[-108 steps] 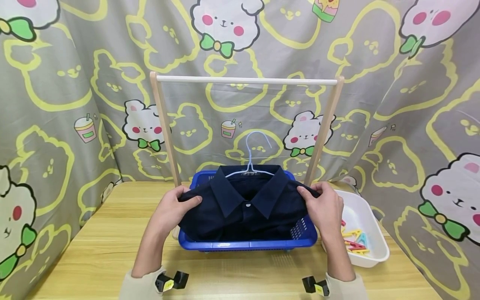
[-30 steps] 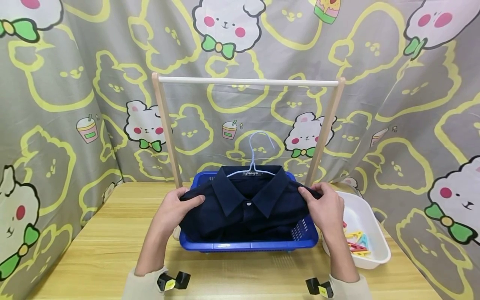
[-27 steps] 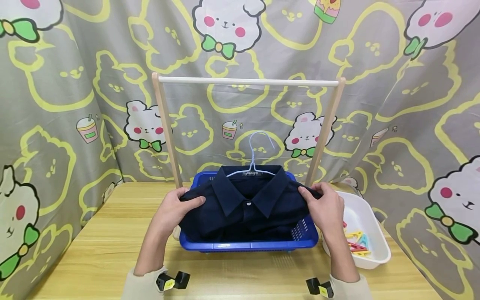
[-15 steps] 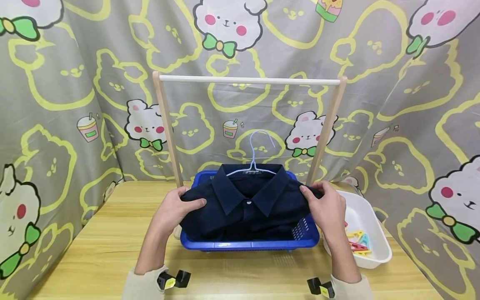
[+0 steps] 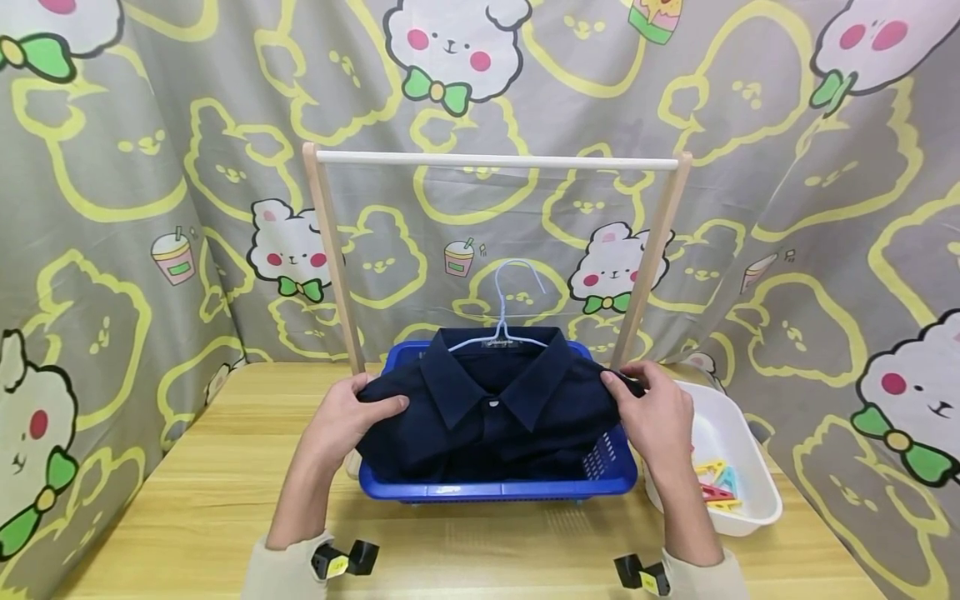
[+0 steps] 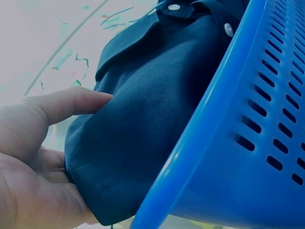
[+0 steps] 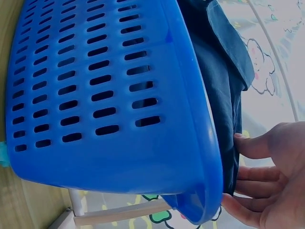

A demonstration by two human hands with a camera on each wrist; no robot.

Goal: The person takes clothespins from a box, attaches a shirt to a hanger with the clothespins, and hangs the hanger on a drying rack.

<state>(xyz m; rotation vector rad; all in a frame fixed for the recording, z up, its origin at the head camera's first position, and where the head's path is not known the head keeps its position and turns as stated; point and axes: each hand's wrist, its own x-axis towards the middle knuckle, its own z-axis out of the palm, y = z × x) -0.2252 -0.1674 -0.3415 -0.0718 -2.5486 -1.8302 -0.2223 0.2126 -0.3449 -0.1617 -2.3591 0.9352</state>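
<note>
A dark navy collared shirt (image 5: 450, 442) lies in the blue perforated basket (image 5: 495, 490), its collar facing up. Inside its neck sits a pale wire hanger (image 5: 502, 321), with the hook standing above the collar. My left hand (image 5: 341, 421) pinches one shoulder of the shirt, thumb on top and fingers beneath. At the other shoulder, my right hand (image 5: 658, 417) pinches the cloth the same way. In the left wrist view the thumb presses on the shirt (image 6: 143, 114) beside the basket rim. The right wrist view shows fingertips against the shirt (image 7: 219, 86) just past the rim.
A wooden rack with a white bar (image 5: 495, 160) stands behind the basket. To the right, a white tub (image 5: 757, 483) holds several coloured clothespins (image 5: 720, 492). All stand on a wooden table (image 5: 217, 467), with a patterned curtain (image 5: 247, 67) around it.
Almost nothing differs. My right hand has shifted very slightly to the right, and both hands keep their hold on the shirt's shoulders.
</note>
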